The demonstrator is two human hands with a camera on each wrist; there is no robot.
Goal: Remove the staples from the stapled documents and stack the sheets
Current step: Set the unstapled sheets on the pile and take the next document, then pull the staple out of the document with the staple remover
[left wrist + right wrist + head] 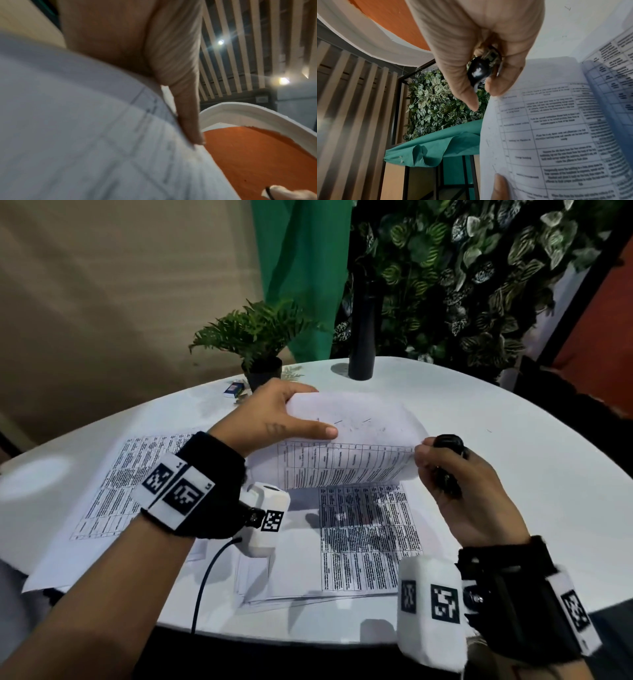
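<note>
The left hand [274, 414] held a lifted sheet [349, 450] of paper by its far left edge, with the thumb on top and the fingers curled round the edge. The sheet was printed with a table of small words and it curved up off the papers below. The right hand [455, 491] was curled tight round a small black staple remover [448, 445], and its fingertips touched the right edge of the same sheet. In the right wrist view the black tool [479, 70] sat pinched between the thumb and fingers, just beside the page.

Under the lifted sheet lay a pile of printed pages [363, 542] flat on the white tabletop [531, 508]. Another printed sheet [113, 484] lay to the left of it, partly under the left wrist. A few tiny loose staples [367, 420] lay on the tabletop behind the lifted sheet.

At the back of the tabletop stood a small potted fern [257, 344], a tall black bottle [363, 337] and a little blue and white box [234, 388]. A wall of green leaves [479, 275] stood behind.
</note>
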